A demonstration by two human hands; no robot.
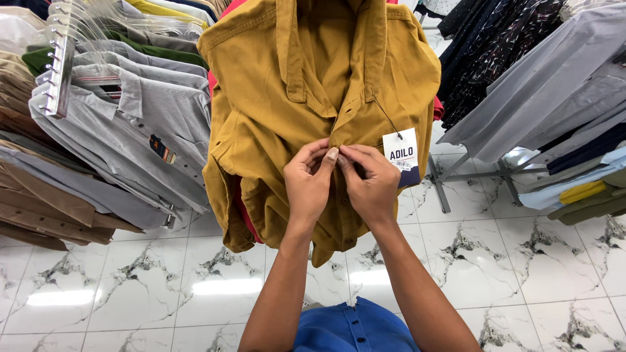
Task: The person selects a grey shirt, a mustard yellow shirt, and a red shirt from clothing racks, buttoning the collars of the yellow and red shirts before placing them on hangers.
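Above a white marbled tile floor (521, 261), shirt-laden racks (450, 176) all around

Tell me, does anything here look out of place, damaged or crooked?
Nothing looks damaged. The mustard shirt hangs open at the upper front, and both hands, left hand and right hand, pinch its front edges together. A white tag dangles beside them on a string.

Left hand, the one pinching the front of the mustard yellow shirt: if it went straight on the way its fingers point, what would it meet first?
The left hand already touches the mustard yellow cotton shirt at its placket, so that cloth comes first. Behind it shows a red garment, though depth is unclear.
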